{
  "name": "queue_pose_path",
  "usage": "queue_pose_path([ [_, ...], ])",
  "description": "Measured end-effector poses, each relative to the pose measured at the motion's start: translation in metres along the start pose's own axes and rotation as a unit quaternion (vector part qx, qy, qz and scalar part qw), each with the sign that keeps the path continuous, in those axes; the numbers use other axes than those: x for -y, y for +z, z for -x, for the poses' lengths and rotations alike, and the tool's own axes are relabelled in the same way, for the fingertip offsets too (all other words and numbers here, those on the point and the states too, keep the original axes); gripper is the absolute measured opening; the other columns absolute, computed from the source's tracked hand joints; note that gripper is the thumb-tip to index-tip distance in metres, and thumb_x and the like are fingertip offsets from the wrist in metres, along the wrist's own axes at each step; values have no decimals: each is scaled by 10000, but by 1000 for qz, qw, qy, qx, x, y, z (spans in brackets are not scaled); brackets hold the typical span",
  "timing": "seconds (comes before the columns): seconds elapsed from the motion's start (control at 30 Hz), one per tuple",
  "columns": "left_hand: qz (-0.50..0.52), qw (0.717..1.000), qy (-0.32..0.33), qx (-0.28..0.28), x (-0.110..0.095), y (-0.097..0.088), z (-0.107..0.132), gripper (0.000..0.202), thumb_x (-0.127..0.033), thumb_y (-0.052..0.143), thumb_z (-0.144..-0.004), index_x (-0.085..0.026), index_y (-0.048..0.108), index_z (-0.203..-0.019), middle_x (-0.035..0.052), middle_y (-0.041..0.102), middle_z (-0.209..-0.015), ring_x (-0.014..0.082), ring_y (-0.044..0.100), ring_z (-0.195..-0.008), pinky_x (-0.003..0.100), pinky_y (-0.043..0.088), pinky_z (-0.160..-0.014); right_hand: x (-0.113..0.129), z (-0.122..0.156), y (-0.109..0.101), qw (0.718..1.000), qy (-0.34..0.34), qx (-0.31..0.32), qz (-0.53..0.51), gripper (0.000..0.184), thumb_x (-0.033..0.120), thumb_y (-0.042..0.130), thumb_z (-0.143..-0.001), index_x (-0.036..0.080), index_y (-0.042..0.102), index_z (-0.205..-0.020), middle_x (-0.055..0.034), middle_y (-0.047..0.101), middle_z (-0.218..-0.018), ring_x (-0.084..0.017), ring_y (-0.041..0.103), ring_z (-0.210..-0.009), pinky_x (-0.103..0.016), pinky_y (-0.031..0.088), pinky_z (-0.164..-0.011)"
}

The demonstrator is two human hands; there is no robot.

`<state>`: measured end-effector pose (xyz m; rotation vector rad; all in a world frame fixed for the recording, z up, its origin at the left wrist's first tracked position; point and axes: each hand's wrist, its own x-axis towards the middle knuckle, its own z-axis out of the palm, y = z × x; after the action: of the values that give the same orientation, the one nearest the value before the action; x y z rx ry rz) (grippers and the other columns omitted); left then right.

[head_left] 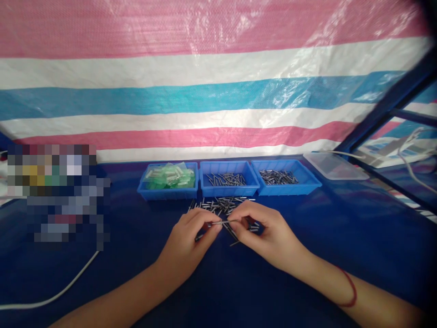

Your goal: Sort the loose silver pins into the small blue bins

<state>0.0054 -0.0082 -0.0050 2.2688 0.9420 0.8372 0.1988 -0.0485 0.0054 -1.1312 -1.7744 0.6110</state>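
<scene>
Clock positions taken from the pin between the two hands. Sheet (205, 100), one, striped pink, white and blue, slightly glossy, hanging upright across the back from 10 to 2 o'clock. Table (102, 282), dark blue, beneath everything else. Frame (385, 100), dark, slanting, at 2 o'clock, far out. Blurred patch (68, 191), at 9 o'clock, well apart; contents cannot be told. Right hand (262, 228), bare, at 3 o'clock: thumb and forefinger narrowed on one end of the pin. Left hand (191, 232), bare, at 9 o'clock: thumb and forefinger likewise closed on the other end. Bins, three, blue, in a side-by-side row: left bin (169, 195) at 10 o'clock, middle bin (228, 190) at 12, right bin (290, 189) at 2. Clear plastic piece (334, 167), flat, at 2 o'clock, just beyond the right bin. Heap (221, 205) of loose metal pins, at 12 o'clock, in front of the middle bin, partly hidden by the hands. Packets (170, 175), pale green, in the left bin. Cable (68, 291), white, curving at 8 o'clock. Band (353, 291), red, round the right forearm at 4 o'clock. Metal pieces, slim, in the middle and right bins. Pin (224, 222), one, thin, metallic, held nearly level between both hands' fingertips; whether single or joined cannot be told.
</scene>
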Motion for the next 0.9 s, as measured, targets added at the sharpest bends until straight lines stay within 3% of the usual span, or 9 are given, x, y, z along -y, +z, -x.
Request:
queue_pose_path([
  [0.2, -23, 1000, 15, -3, 4, -4, 1, 122, -262, 534, -915, -210, 585, -1013, 12, 622, -901, 149, 585, -810, 280, 444, -755, -5, -7, -3, 998, -29, 12, 63, 107, 135, 543, -848, 181, 601, -771, 1, 594, -709, -106, 524, -649, -229, 415, -607],
  [0.33, -85, 994, 66, 29, 5, -6, 1, 247, -271, 534, -917, -243, 552, -1161, 31, 628, -1024, 174, 577, -921, 308, 431, -808, -20, -19, -36, 980, -15, -85, 180, 124, 199, 526, -859, 181, 621, -782, -8, 618, -717, -124, 548, -654, -246, 419, -624],
  [0.47, -148, 968, 175, 101, 1, -2, 2, 317, -248, 514, -924, -352, 558, -1220, 4, 568, -1268, 214, 506, -1117, 355, 366, -908, -48, -29, -88, 904, 59, -198, 374, 134, 236, 546, -813, 179, 642, -738, -21, 629, -687, -156, 564, -635, -271, 389, -605],
  [0.57, -185, 949, 224, 124, -2, 2, 3, 319, -259, 504, -925, -366, 568, -1218, -26, 517, -1363, 231, 467, -1173, 383, 313, -938, -69, -30, -116, 833, 144, -200, 495, 186, 285, 543, -800, 170, 662, -715, -48, 637, -657, -192, 571, -613, -292, 355, -574],
  [0.63, -203, 943, 232, 127, -1, 5, 3, 287, -275, 488, -933, -337, 587, -1195, -27, 548, -1335, 226, 478, -1155, 390, 288, -934, -77, -29, -123, 809, 171, -189, 530, 233, 326, 530, -808, 158, 692, -795, -66, 653, -680, -208, 581, -616, -298, 345, -565],
  [0.73, -218, 944, 222, 107, 0, 8, 3, 251, -296, 487, -939, -297, 604, -1161, -22, 612, -1248, 215, 502, -1114, 389, 266, -920, -77, -29, -119, 813, 165, -195, 523, 277, 351, 513, -826, 155, 699, -884, -63, 661, -694, -210, 590, -620, -294, 342, -562],
  [0.9, -246, 942, 217, 64, 6, 9, 2, 176, -226, 485, -952, -245, 640, -1033, -24, 677, -1089, 170, 561, -984, 355, 287, -847, -56, -30, -90, 878, 74, -168, 441, 217, 310, 522, -845, 166, 683, -825, -38, 650, -666, -188, 594, -630, -288, 379, -614],
])
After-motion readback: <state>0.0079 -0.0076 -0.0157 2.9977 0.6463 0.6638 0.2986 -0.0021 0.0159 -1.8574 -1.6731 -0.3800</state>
